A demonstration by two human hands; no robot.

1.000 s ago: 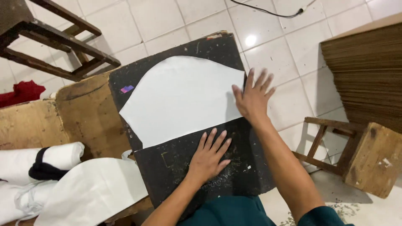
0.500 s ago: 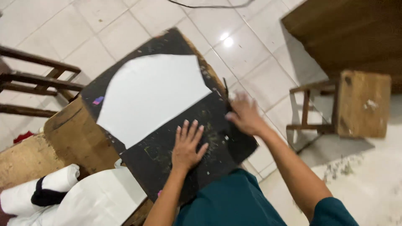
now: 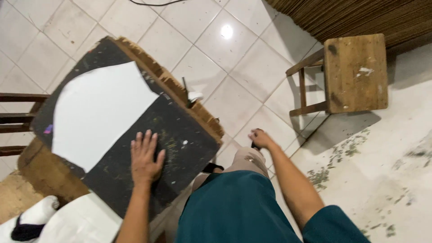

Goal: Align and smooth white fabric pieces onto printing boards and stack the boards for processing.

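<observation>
White square floor tiles [image 3: 252, 76] catch a bright glare of light [image 3: 227, 31]. A worn wooden stool [image 3: 351, 74] stands at upper right, beside stacked brown sheets [image 3: 360, 15] (cardboard, perhaps). Bare stained concrete [image 3: 382, 166] spreads at right; dark chair rails [image 3: 15, 119] show at left.

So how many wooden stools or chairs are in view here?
2. A wooden stool stands on the tiles at upper right; part of a dark wooden chair frame shows at the left edge. More may lie out of frame.

Paper sheet [image 3: 96, 114] on board [image 3: 180, 139], left hand [image 3: 146, 157] beside it, stool [image 3: 353, 74] far right
</observation>
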